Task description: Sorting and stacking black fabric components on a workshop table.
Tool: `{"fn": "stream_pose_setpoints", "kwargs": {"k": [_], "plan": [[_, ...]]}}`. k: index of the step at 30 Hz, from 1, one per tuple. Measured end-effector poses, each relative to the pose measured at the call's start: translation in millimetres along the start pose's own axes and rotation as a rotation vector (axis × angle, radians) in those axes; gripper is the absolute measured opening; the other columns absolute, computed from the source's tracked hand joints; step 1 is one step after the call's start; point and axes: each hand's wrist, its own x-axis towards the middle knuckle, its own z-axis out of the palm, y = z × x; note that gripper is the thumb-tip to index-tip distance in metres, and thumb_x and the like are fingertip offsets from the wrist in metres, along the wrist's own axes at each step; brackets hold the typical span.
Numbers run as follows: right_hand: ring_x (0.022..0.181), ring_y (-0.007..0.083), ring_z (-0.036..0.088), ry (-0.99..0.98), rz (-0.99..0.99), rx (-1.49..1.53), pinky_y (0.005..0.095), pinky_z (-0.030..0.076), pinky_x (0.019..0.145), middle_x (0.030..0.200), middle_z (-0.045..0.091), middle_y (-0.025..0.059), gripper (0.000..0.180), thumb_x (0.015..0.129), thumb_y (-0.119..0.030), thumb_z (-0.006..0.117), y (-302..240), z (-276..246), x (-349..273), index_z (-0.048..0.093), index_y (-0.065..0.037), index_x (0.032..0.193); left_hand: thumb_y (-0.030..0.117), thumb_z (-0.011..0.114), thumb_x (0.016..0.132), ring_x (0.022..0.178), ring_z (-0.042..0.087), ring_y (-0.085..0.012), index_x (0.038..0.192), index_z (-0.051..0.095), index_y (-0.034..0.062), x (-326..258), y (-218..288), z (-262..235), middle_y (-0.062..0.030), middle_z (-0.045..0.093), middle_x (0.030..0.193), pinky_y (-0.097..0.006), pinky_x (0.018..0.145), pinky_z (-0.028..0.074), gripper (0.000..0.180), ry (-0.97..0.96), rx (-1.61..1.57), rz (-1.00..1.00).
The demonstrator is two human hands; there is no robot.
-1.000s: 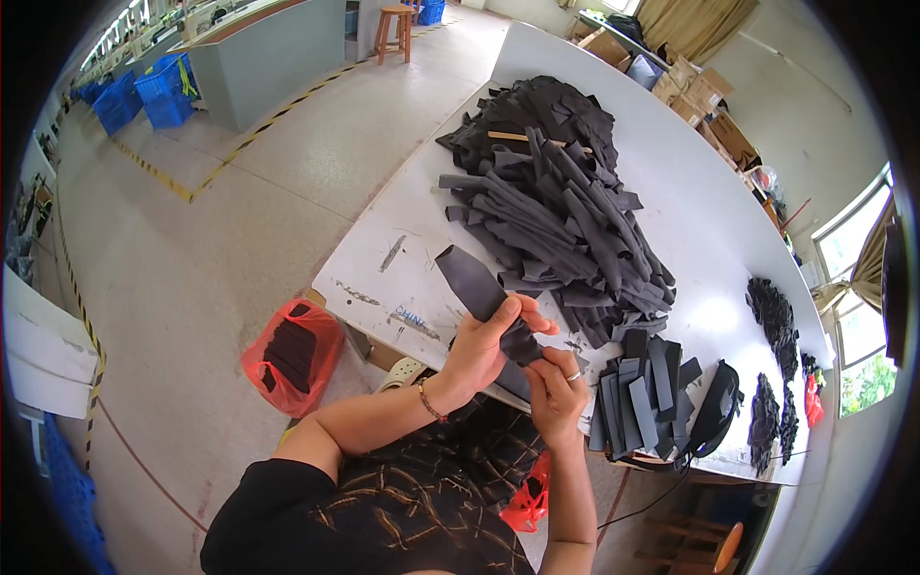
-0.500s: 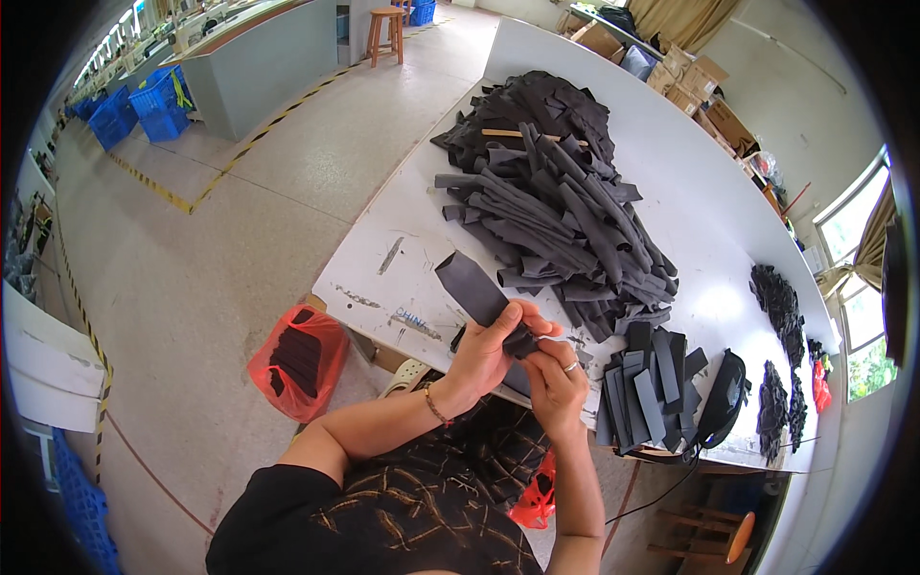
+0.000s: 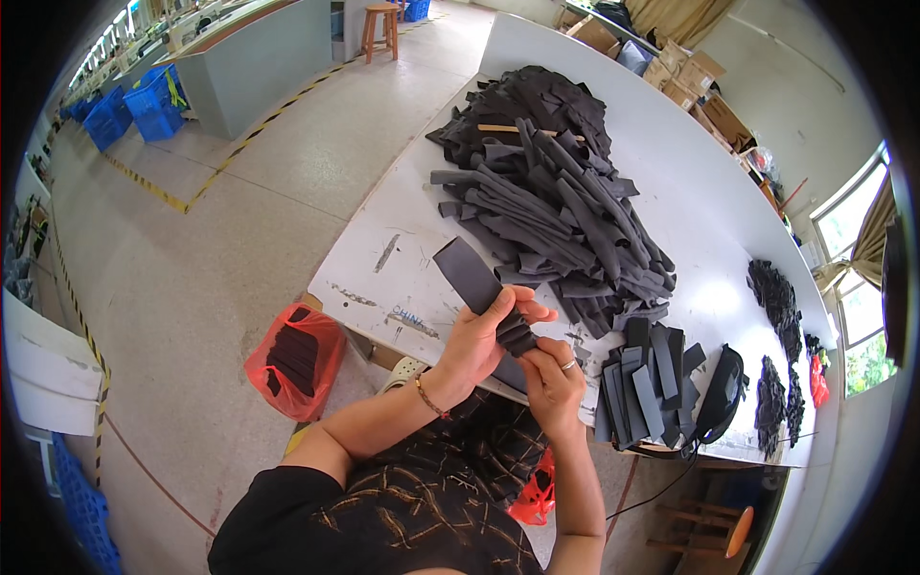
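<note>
Dark grey fabric strip (image 3: 476,281): held over the near edge of the white surface (image 3: 709,240), one end sticking up and away to the left, the other end folded into a small wad between both hands.

Head view, hands:
- Left hand (image 3: 479,337): fingers wrapped around the folded part of the strip from the left, thumb on top. Beaded bracelet on the wrist.
- Right hand (image 3: 554,372): fingers pinched together on the lower end of the folded wad, just below the left hand; the two hands are touching. Ring on one finger.

Head view, surface:
- Large loose heap of dark fabric strips (image 3: 551,196) in the middle of the surface, beyond the hands; a pale wooden stick (image 3: 508,127) lies across its far part.
- Smaller stack of cut dark pieces (image 3: 647,379) just right of the right hand, at the near edge.
- Further small dark piles (image 3: 778,302) toward the right end.

Head view, containers:
- Red plastic bag (image 3: 292,359) on the floor left of the person, mouth open, holding dark fabric pieces.
- Second red bag (image 3: 537,494) under the surface by the person's knees; contents cannot be made out.
- Blue crates (image 3: 134,105) far left on the floor; contents not visible.
- Cardboard boxes (image 3: 695,81) beyond the far end of the surface.
</note>
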Motion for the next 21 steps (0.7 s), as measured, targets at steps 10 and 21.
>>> {"fn": "stream_pose_setpoints", "kwargs": {"k": [10, 21], "plan": [[0.074, 0.0257, 0.062, -0.006, 0.004, -0.001, 0.0323, 0.05, 0.064, 0.092, 0.062, 0.0101, 0.017, 0.072, 0.006, 0.074, 2.7, 0.7, -1.1, 0.067, -0.001, 0.086, 0.027, 0.05, 0.102, 0.105, 0.066, -0.0293, 0.112, 0.059, 0.0019, -5.6, -10.0, -2.8, -0.0139, 0.069, 0.102, -0.04, 0.094, 0.051, 0.029, -0.032, 0.008, -0.004], [0.089, 0.0212, 0.061, 0.389, 0.51, 0.347, 0.0329, 0.048, 0.082, 0.102, 0.064, 0.0111, 0.013, 0.078, -0.001, 0.075, -9.4, 24.0, -0.6, 0.063, 0.001, 0.083, 0.033, 0.042, 0.103, 0.127, 0.051, -0.0336, 0.123, 0.056, 0.0017, 11.3, 7.9, -4.0, -0.0192, 0.061, 0.125, -0.048, 0.112, 0.035, 0.039, -0.028, -0.036, 0.138]]}}
